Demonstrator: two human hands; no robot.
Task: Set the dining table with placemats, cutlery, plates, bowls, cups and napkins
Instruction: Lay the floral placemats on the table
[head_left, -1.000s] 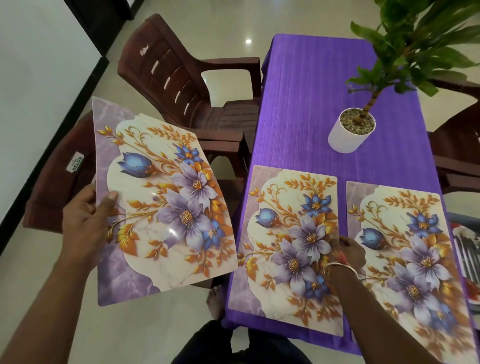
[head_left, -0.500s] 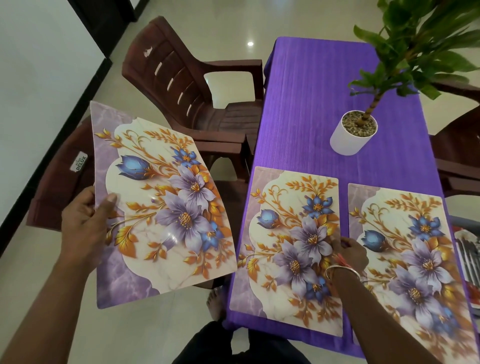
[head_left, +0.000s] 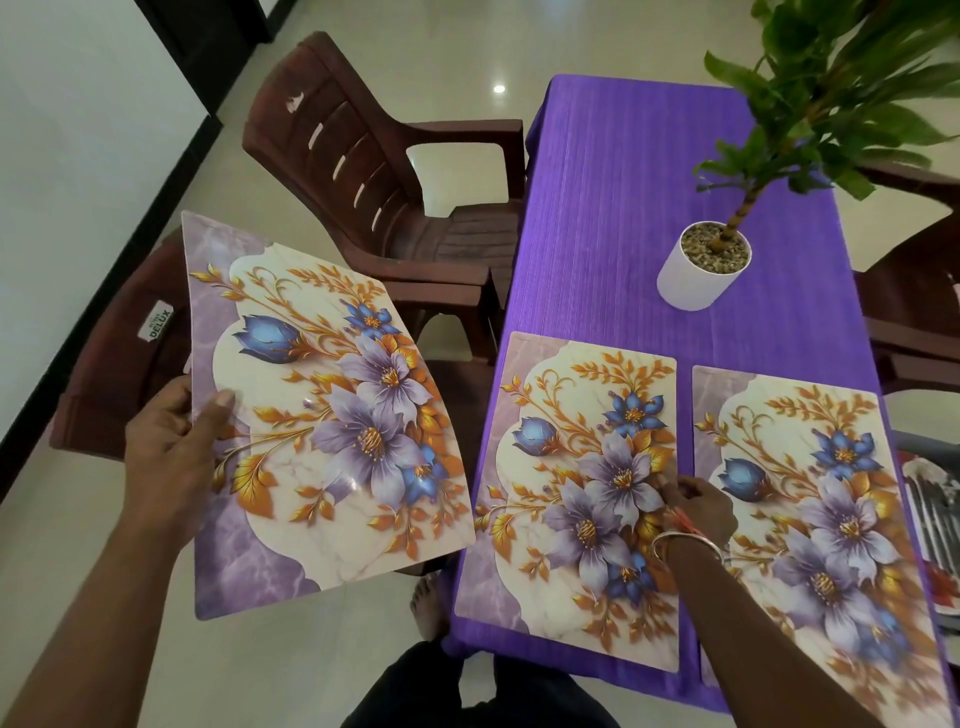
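A home dining room: a purple-clothed worktop (head_left: 623, 218) with floral placemats (head_left: 582, 499), a potted plant (head_left: 701, 270) at upper right, brown plastic armchairs (head_left: 374, 171) at left, glossy tiled floor (head_left: 78, 545).

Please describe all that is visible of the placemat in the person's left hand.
The placemat is a thin, glossy rectangle with rounded corners, plastic by its look. Its print: a purple marbled band, a cream panel, purple and blue flowers, gold leaves. Slightly bent, it is held in the air left of the table, over floor and chairs. Only the left hand grips it, at its left edge, thumb on top.
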